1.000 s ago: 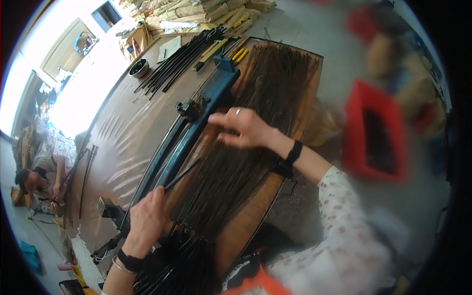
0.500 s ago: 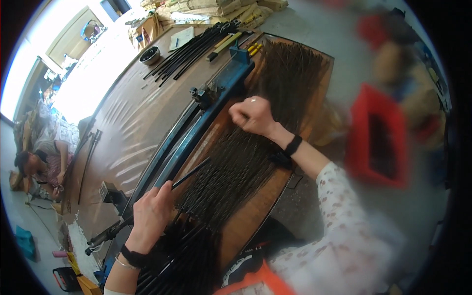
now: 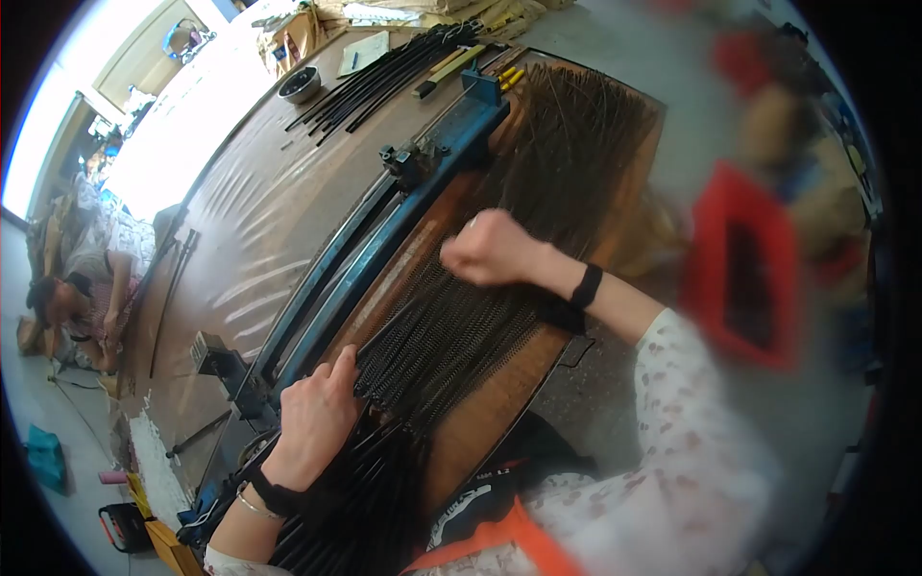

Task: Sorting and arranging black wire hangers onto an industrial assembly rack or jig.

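Observation:
Long, thin, dark coiled springs [image 3: 451, 350] lie side by side in a wide bed along the brown table. At the near end of this bed is my left hand [image 3: 317, 418], fingers pressed together and fingertips at the spring ends; what they pinch is hidden. Below and beside that hand lies a bundle of black tubes [image 3: 360, 499]. My right hand [image 3: 492, 250] is a closed fist over the middle of the springs, slightly blurred, and its contents cannot be made out. A blue metal rail bench [image 3: 370, 259] runs just left of both hands.
A clamp-like carriage [image 3: 408, 165] sits on the rail. Black rods [image 3: 375, 91], a bowl [image 3: 300, 86] and a notepad [image 3: 365, 53] lie at the far side. A red bin [image 3: 706, 278] stands right of the table. Another person [image 3: 82, 307] sits at the far left.
The black tube that stuck out from my left hand no longer shows clearly. My left hand has shifted slightly right, and my right fist has come down a little, nearer to me.

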The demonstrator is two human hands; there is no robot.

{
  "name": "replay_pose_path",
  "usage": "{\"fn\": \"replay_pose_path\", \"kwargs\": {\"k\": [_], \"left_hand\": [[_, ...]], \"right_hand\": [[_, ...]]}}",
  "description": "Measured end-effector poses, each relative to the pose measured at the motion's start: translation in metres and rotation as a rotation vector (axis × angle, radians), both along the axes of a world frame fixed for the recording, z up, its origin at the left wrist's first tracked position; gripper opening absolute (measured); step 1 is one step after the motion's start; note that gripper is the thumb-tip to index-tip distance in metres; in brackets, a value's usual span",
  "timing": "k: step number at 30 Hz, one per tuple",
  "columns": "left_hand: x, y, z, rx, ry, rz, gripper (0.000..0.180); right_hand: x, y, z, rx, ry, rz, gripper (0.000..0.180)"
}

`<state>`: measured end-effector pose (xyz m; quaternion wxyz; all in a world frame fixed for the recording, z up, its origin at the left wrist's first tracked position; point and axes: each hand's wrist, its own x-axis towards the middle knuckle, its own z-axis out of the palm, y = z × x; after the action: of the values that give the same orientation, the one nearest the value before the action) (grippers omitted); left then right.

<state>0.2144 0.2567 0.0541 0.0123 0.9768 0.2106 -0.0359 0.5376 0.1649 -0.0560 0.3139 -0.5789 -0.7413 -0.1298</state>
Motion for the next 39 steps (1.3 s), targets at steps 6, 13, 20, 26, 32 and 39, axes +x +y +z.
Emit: {"fn": "replay_pose_path", "kwargs": {"k": [6, 13, 20, 26, 32, 39], "left_hand": [[0.008, 0.0, -0.011, -0.069, -0.059, -0.066, 0.032], [0.012, -0.004, -0.004, -0.11, -0.052, -0.094, 0.03], [-0.001, -0.005, -0.003, -0.148, -0.032, -0.045, 0.032], [-0.003, 0.0, 0.005, -0.209, 0.001, -0.024, 0.036], [-0.001, 0.011, -0.002, -0.193, 0.008, -0.05, 0.037], [0.001, 0.015, -0.011, -0.179, 0.013, -0.079, 0.038]], "right_hand": [[-0.012, -0.009, 0.026, -0.174, 0.156, 0.271, 0.025], [0.145, 0.03, -0.001, 0.084, 0.369, -0.729, 0.025], [0.267, 0.068, -0.017, -0.294, 0.373, -1.274, 0.043], [0.284, 0.082, -0.028, -0.416, 0.162, -1.311, 0.033], [0.301, 0.079, -0.033, -0.17, -0.016, -1.221, 0.022], [0.328, 0.081, -0.032, 0.079, 0.319, -1.134, 0.022]]}}
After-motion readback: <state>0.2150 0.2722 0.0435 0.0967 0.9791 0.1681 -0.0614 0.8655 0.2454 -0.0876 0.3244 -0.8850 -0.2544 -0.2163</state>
